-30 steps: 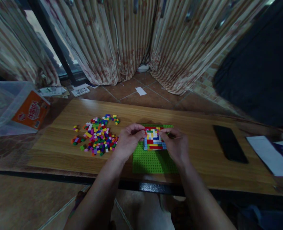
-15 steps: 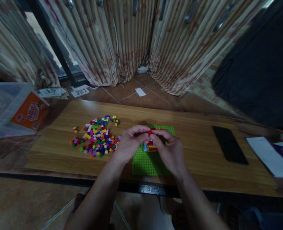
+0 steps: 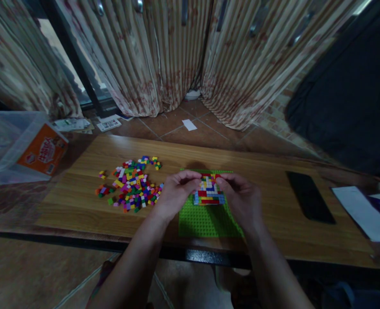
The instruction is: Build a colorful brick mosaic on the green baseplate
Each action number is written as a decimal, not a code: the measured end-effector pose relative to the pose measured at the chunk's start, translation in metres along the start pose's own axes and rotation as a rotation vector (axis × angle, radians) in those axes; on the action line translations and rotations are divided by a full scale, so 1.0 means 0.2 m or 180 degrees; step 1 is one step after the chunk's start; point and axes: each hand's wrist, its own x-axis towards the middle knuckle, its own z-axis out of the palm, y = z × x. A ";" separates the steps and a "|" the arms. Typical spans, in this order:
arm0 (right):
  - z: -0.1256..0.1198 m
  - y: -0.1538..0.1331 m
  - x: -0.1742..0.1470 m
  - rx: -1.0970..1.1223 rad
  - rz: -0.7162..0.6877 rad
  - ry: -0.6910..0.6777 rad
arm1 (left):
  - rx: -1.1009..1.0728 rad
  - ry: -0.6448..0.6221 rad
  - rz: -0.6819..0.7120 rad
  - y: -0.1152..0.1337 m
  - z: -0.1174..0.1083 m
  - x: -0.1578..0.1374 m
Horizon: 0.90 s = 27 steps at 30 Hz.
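A block build of red, white, blue and yellow toy bricks (image 3: 209,195) stands on the green studded baseplate (image 3: 206,223). At its upper left corner is my left hand (image 3: 177,195), thumb and forefinger pinched close together; whatever lies between those fingertips is hidden. My right hand (image 3: 243,199) is at the build's upper right, with thumb and fingers closed on a small red brick (image 3: 218,176). This brick is right at the build's top edge; I cannot tell whether it is pressed on. Both hands partly cover the build's sides.
Many loose coloured bricks (image 3: 135,186) lie in a heap left of the baseplate on the wooden table (image 3: 267,231). A black phone-like slab (image 3: 309,197) and white paper (image 3: 363,212) lie on the right. A clear plastic bin (image 3: 13,150) stands at the far left.
My hands have moved apart from a shared hold on a red brick above the build. My right hand has shifted right with a red brick, and more of the build's top shows.
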 end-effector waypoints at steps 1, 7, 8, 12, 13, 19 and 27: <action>-0.02 0.00 0.01 -0.0031 0.0039 0.0043 | 0.0032 0.0091 -0.0031 0.00 0.00 0.00; -0.09 0.02 0.02 -0.0628 0.0243 -0.0057 | 0.0128 0.0301 -0.0160 0.00 -0.01 0.01; -0.09 0.03 0.03 -0.0739 0.0256 -0.0094 | 0.0143 0.0292 -0.0167 0.00 -0.01 0.01; -0.11 0.03 0.03 -0.1160 0.0102 -0.0162 | 0.0186 0.0277 -0.0161 0.00 0.00 0.01; -0.10 0.02 0.03 -0.1289 0.0020 -0.0164 | 0.0196 0.0281 -0.0154 0.00 0.00 0.01; -0.08 0.01 0.01 -0.1934 -0.0525 -0.0148 | 0.0183 0.0290 -0.0154 0.01 0.00 0.01; -0.09 0.03 0.02 -0.2179 -0.1047 -0.0233 | 0.0152 0.0295 -0.0193 0.01 -0.01 0.01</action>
